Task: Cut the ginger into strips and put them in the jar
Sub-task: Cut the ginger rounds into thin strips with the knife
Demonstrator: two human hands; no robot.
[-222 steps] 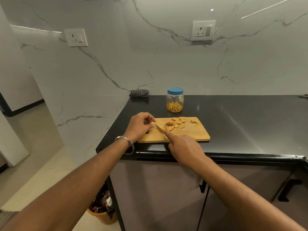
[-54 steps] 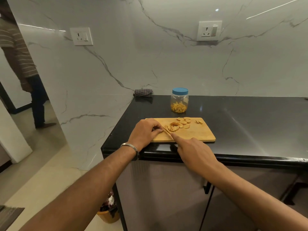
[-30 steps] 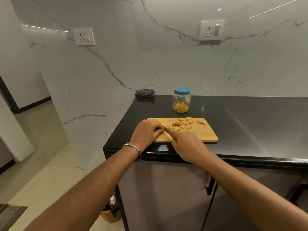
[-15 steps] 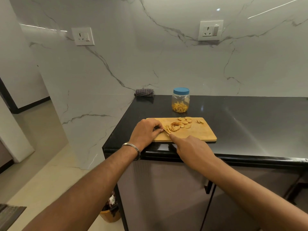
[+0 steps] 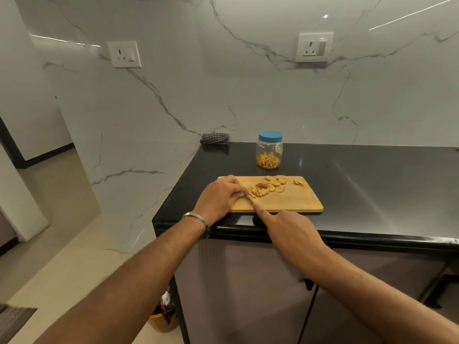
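A wooden cutting board [image 5: 293,202] lies near the front edge of the black counter. Round ginger slices [image 5: 275,184] and a few cut strips [image 5: 255,192] sit on its far left part. My left hand [image 5: 221,197] rests at the board's left end, its curled fingertips holding ginger down beside the blade. My right hand [image 5: 290,232] grips a knife [image 5: 249,197], index finger stretched along its spine, the blade at the strips. Behind the board stands a clear jar [image 5: 269,150] with a blue lid, closed, with ginger strips at its bottom.
A folded checked cloth [image 5: 215,138] lies at the counter's back left corner against the marble wall. The black counter [image 5: 372,184] stretches right. Below the counter's left end, on the floor, sits an orange bin [image 5: 162,319].
My right hand has drawn the knife back and forth through the ginger at the board's left end. A person who stood at the far left earlier is gone from view.
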